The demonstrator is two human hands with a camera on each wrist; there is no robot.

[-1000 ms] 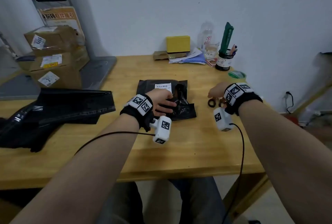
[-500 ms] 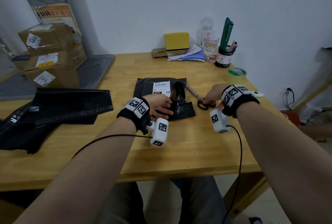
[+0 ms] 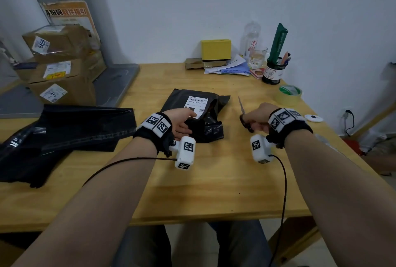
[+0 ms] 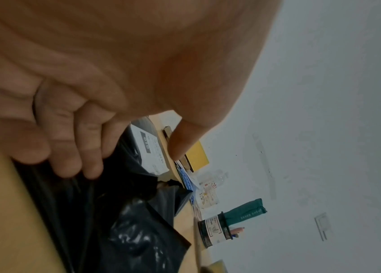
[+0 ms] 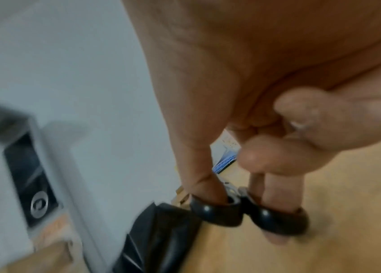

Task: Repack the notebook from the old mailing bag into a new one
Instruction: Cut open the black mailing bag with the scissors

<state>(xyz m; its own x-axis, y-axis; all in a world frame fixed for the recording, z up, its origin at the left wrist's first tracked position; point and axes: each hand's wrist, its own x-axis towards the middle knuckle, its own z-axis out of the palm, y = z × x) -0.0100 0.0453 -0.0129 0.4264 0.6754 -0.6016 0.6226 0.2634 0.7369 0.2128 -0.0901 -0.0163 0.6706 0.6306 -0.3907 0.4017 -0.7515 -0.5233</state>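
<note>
The old mailing bag [image 3: 194,99] is black with a white label and lies mid-table, its near end crumpled. My left hand [image 3: 182,123] holds that crumpled end; in the left wrist view its bent fingers [image 4: 68,162] rest on the black plastic [image 4: 126,221] while the thumb stands off. My right hand [image 3: 257,119] grips black-handled scissors [image 3: 244,117] just right of the bag, blade pointing up and away. The thumb and a finger sit through the loops [image 5: 215,210]. A pile of black new bags [image 3: 75,125] lies at the left. The notebook is not visible.
Stacked cardboard boxes [image 3: 57,69] and a grey tray [image 3: 115,82] stand at the back left. A yellow box [image 3: 216,49], papers, a bottle, a glass and a pen pot [image 3: 273,72] line the back wall. A tape roll [image 3: 289,94] and a small white device [image 3: 313,118] lie at the right edge.
My right hand took the scissors off the table by their loops and lifted them, blade now raised. My left hand stayed on the bag's near end.
</note>
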